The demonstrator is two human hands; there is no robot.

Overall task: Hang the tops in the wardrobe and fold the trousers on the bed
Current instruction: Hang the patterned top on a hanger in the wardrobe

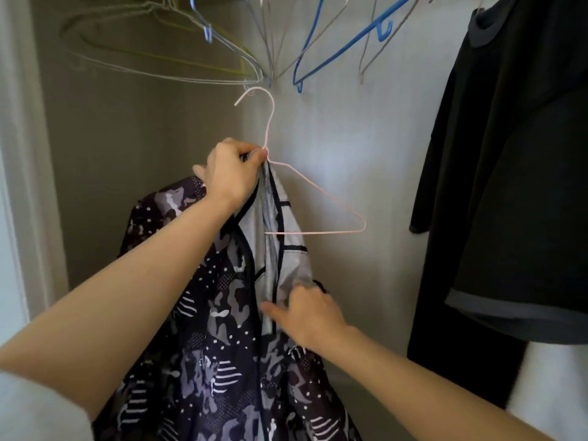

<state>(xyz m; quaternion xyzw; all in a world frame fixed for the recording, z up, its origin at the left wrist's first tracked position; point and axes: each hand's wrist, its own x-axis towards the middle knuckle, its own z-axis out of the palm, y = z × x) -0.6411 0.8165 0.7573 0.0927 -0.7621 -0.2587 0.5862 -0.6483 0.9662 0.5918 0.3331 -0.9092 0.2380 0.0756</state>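
Note:
A dark camouflage-patterned top [219,329] with a grey lining hangs in front of me inside the wardrobe. My left hand [230,173] grips its collar together with the neck of a pink wire hanger [318,192]. The hanger's left arm is under the fabric; its right arm sticks out bare. The hook points up, below the rail. My right hand [305,313] pinches the grey inner edge of the top's right front panel, lower down.
Several empty wire hangers [159,58] hang at the top, among them blue ones [334,46]. A black top [509,186] hangs at the right. The wardrobe's back wall [366,138] is close behind, its left side wall [19,154] at the frame's edge.

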